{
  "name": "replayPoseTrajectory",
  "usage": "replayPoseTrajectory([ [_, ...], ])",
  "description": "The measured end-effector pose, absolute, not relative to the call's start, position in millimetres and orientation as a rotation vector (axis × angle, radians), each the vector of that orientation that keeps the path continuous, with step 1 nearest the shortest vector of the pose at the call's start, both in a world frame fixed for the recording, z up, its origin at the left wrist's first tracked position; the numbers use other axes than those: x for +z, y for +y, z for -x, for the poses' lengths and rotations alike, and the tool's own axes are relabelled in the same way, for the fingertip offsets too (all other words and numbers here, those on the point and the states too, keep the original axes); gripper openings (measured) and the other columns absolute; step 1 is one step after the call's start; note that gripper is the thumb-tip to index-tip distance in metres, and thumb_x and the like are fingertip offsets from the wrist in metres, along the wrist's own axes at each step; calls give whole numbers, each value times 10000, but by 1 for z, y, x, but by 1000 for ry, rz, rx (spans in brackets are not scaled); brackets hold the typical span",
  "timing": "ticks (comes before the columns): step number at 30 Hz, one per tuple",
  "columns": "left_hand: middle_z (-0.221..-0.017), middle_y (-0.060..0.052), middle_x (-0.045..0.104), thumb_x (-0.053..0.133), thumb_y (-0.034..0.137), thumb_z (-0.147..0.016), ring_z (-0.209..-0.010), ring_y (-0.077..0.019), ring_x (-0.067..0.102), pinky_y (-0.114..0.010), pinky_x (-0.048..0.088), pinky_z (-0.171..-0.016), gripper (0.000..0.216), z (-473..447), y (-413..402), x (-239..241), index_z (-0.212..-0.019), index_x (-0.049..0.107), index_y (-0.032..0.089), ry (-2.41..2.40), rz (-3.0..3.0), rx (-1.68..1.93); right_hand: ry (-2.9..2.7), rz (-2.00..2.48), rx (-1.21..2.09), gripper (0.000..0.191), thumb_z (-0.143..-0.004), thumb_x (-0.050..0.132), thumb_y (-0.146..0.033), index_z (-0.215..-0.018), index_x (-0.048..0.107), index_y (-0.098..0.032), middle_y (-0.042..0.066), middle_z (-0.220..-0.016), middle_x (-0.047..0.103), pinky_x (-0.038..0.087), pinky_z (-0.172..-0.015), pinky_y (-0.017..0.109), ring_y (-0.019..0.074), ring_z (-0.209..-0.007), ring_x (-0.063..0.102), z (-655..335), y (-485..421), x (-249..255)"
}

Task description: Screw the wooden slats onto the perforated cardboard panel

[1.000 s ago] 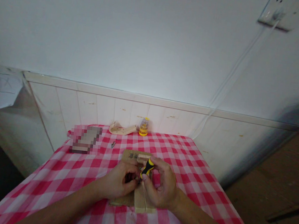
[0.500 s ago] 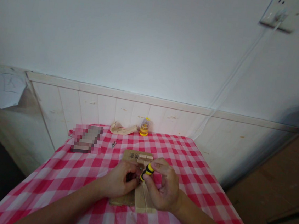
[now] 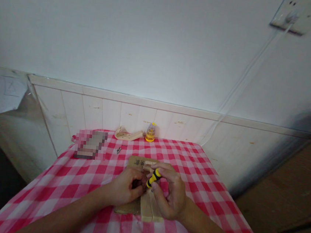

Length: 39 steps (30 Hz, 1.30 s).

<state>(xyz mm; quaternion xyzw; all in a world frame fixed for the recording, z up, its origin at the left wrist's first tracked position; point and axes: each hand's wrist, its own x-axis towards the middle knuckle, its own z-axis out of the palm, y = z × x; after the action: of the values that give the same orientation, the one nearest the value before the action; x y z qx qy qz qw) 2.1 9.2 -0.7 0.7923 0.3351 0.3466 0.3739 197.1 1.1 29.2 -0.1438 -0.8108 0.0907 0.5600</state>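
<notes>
My right hand (image 3: pixel 171 192) grips a short yellow-and-black screwdriver (image 3: pixel 154 178) by its handle, tilted with its lower end down and to the left. Beside that lower end, my left hand (image 3: pixel 126 186) is closed with thumb and fingertips together; what they pinch is hidden. Pale wooden pieces (image 3: pixel 147 207) lie side by side under both hands. Beneath the wood is a brown board (image 3: pixel 127 208) with dark printed characters at its far end. The screwdriver's tip cannot be seen clearly between the fingers and the wood.
A red-and-white checked cloth (image 3: pixel 202 195) covers the table. Towards the wall stand a curved wooden piece (image 3: pixel 128 135) and a yellow screwdriver-bit holder (image 3: pixel 150 132). Small metal pieces (image 3: pixel 118 150) lie nearer, and a blurred-out flat object (image 3: pixel 91 145) rests at the left.
The screwdriver's handle has turned a little in my right fingers, which have shifted around it. My left hand stays in place.
</notes>
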Motion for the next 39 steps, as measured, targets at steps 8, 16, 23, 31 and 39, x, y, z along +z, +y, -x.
replayPoseTrajectory([
  [8,-709,-22,673,564,123,-798,-656,-154,574,-238,408,-604,131,-2,12,0,-741,677,155,826,-1983,901,-1893,386,123,542,-870,586,-25,-1368,535,-236,124,-1102,707,652,-814,422,274,-1023,713,-194,-3,35],
  [16,-698,-16,682,568,58,-741,-606,-132,560,-220,384,-559,147,-1,12,0,-740,684,147,840,-2041,916,-1900,375,61,509,-856,615,-9,-1323,571,-205,138,-1101,692,643,-755,390,269,-1013,696,-194,-3,39],
  [23,-730,-31,713,560,49,-747,-662,-150,613,-226,424,-600,159,-2,11,2,-736,685,146,817,-2053,911,-1908,356,72,524,-862,632,-15,-1342,559,-210,123,-1083,675,631,-759,373,258,-1015,686,-193,-1,36],
  [31,-743,-21,708,566,55,-751,-668,-140,596,-225,423,-620,183,0,14,-2,-760,722,151,793,-2002,922,-1945,323,174,628,-863,536,-40,-1465,485,-212,130,-1168,691,632,-829,405,269,-1070,704,-200,3,33],
  [39,-676,1,659,558,67,-697,-624,-137,554,-229,399,-594,178,3,16,-7,-740,701,164,912,-1930,987,-1936,410,146,628,-870,549,-41,-1471,480,-208,147,-1203,693,637,-803,385,279,-1101,704,-200,4,26],
])
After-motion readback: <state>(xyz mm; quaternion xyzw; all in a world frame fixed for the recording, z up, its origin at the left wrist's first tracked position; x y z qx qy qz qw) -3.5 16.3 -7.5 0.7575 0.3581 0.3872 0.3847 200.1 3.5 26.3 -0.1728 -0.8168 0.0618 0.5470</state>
